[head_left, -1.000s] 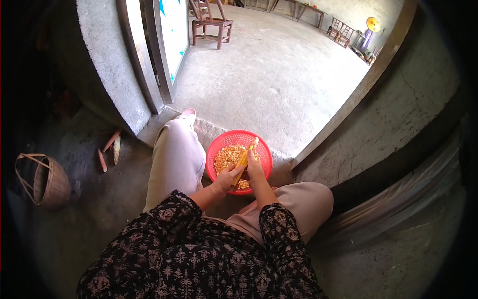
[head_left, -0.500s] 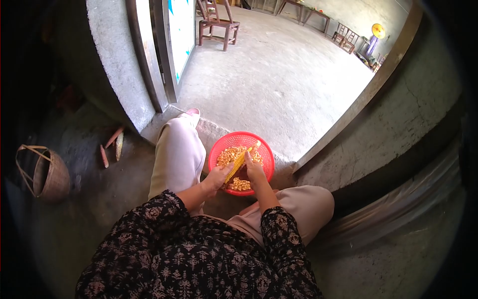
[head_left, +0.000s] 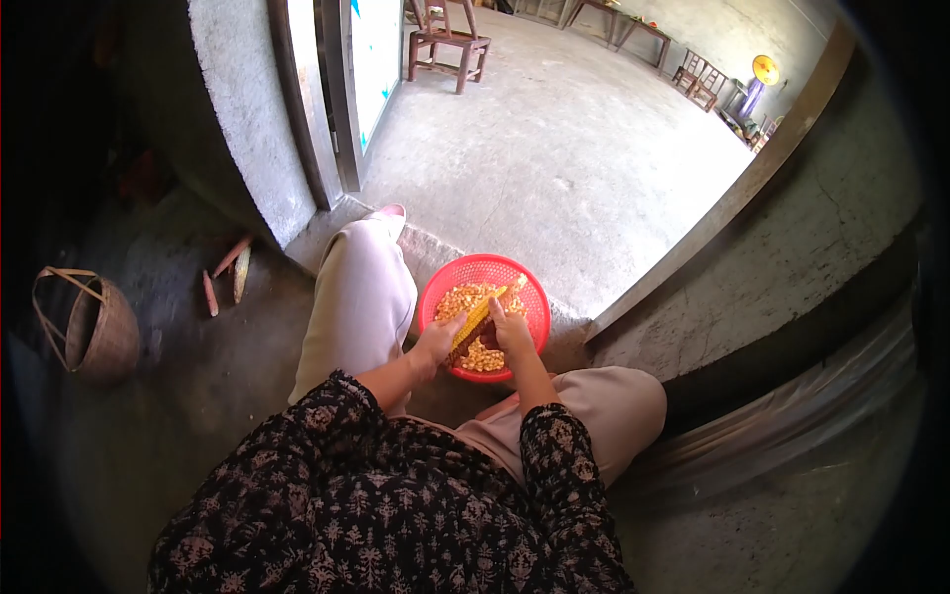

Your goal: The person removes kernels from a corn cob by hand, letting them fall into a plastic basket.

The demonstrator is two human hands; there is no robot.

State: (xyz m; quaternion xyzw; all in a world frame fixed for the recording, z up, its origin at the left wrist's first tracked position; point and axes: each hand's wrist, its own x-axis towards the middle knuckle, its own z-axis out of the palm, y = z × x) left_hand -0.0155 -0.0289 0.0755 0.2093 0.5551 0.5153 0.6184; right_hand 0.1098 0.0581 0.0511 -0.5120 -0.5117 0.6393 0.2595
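Over a red perforated plastic basket [head_left: 543, 315], a yellow ear of corn [head_left: 479, 319] slants up to the right. Part of it still carries yellow kernels, and its lower right side is bared to reddish brown. My left hand [head_left: 435, 344] is closed round the near end. My right hand [head_left: 513, 333] grips it from the right, thumb pressed near the upper part; its other fingers are partly hidden. Loose corn kernels [head_left: 482, 358] lie in the basket below, which rests between my legs.
Bare cobs [head_left: 211, 294] and a partly kernelled cob [head_left: 240, 273] lie on the floor at left, near a woven basket [head_left: 114, 342] with a handle. A doorway with a raised sill opens ahead; a wooden chair [head_left: 450, 42] stands beyond. A concrete wall [head_left: 782, 247] rises on the right.
The view has shifted slightly. On the corn, more reddish-brown bared cob shows along the lower right side, and my right hand has moved a little along it. Both hands keep hold.
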